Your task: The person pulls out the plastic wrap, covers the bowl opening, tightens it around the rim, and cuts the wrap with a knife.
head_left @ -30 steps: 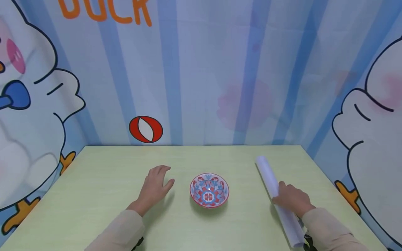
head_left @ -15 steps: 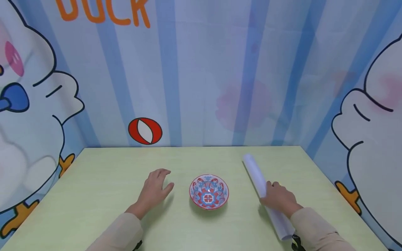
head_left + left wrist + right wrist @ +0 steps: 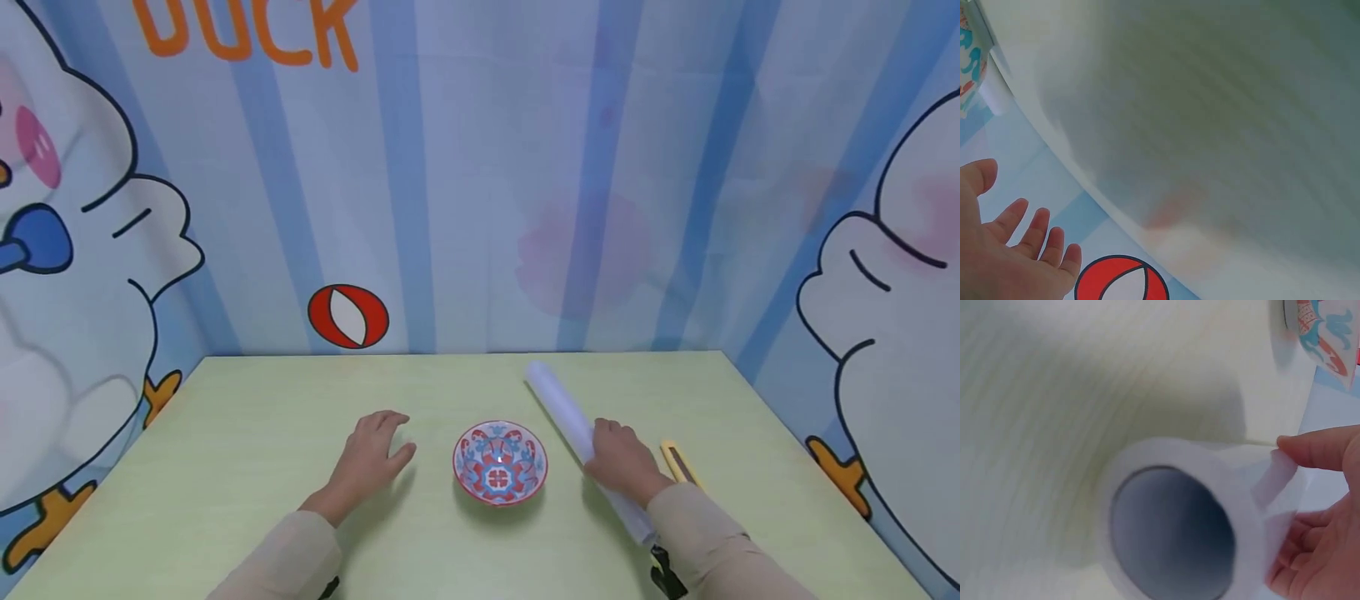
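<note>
A rolled-up white sheet of paper (image 3: 561, 404) lies slanted on the table to the right of the bowl. My right hand (image 3: 626, 460) grips it around its middle, thumb on the near side and fingers curled over the other. The right wrist view looks into the hollow end of the paper roll (image 3: 1169, 534), beside my right hand (image 3: 1329, 525). Between my hands sits a red, white and blue patterned bowl (image 3: 499, 463). To its left, my left hand (image 3: 366, 460) hovers with fingers spread and holds nothing. The left wrist view shows the loosely bent fingers (image 3: 1035, 231).
A yellow tool with a dark slot, like a box cutter (image 3: 678, 462), lies right of my right hand, partly hidden by the sleeve (image 3: 708, 533). The pale green table (image 3: 255, 433) ends at a printed striped backdrop (image 3: 487, 167) behind and at the sides.
My right hand has moved the paper roll leftward, closer to the bowl, uncovering the yellow tool behind it. My left hand and the bowl have stayed nearly in place.
</note>
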{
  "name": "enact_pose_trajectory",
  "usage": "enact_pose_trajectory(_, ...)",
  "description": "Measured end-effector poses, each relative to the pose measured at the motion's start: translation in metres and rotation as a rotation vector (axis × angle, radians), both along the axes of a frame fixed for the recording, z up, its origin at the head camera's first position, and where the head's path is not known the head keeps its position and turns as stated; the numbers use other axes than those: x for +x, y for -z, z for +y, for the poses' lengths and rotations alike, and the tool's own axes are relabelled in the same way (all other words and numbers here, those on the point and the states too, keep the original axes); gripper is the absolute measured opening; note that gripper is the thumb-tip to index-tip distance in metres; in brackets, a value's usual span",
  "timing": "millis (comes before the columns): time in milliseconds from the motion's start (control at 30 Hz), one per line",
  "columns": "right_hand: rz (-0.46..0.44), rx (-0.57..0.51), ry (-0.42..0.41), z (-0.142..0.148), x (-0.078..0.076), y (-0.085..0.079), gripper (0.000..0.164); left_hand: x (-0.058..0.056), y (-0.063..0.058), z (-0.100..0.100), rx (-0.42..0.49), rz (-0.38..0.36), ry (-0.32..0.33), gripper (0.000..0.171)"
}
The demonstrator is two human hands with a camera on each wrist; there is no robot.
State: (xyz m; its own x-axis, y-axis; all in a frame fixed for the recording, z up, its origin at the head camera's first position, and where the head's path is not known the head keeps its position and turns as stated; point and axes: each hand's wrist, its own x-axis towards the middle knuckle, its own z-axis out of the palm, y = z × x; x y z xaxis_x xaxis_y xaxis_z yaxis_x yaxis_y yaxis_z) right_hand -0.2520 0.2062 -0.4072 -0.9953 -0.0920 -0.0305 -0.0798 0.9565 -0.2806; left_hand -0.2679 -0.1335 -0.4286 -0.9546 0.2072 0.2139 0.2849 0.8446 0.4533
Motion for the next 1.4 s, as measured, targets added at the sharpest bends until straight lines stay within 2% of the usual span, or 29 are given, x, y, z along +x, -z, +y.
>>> enact_pose_trajectory(167,0.050,-0.007,-0.086,-0.005,-0.015,0.002,0.053,-0.010,-0.004,0.007,-0.001,-0.030,0.011,0.047)
enact_pose_trajectory(267,0.086,-0.009,-0.135,-0.009,-0.025,0.003,0.054,-0.018,-0.010,0.012,-0.025,-0.020,0.021,0.049)
enact_pose_trajectory(433,0.101,-0.002,-0.149,-0.016,-0.036,0.007,0.052,-0.029,-0.016,0.022,-0.104,0.002,0.085,0.057)
enact_pose_trajectory(667,0.044,0.011,-0.206,-0.028,-0.039,0.016,0.051,-0.042,-0.009,0.028,-0.251,-0.003,0.176,0.065)
enact_pose_trajectory(867,0.117,0.037,-0.273,-0.038,-0.043,0.020,0.048,-0.054,0.003,0.030,-0.311,-0.013,0.197,0.064)
enact_pose_trajectory(1033,0.165,0.106,-0.260,-0.036,-0.048,0.019,0.050,-0.062,-0.001,0.038,-0.354,-0.011,0.185,0.060)
enact_pose_trajectory(1167,0.203,0.149,-0.259,-0.031,-0.050,0.017,0.052,-0.065,-0.006,0.040,-0.418,0.084,0.184,0.047)
enact_pose_trajectory(1267,0.230,0.157,-0.227,-0.025,-0.051,0.017,0.051,-0.066,-0.006,0.037,-0.453,0.131,0.172,0.039)
enact_pose_trajectory(1400,0.294,0.197,-0.164,-0.015,-0.055,0.018,0.043,-0.067,-0.008,0.031,-0.441,0.105,0.142,0.037)
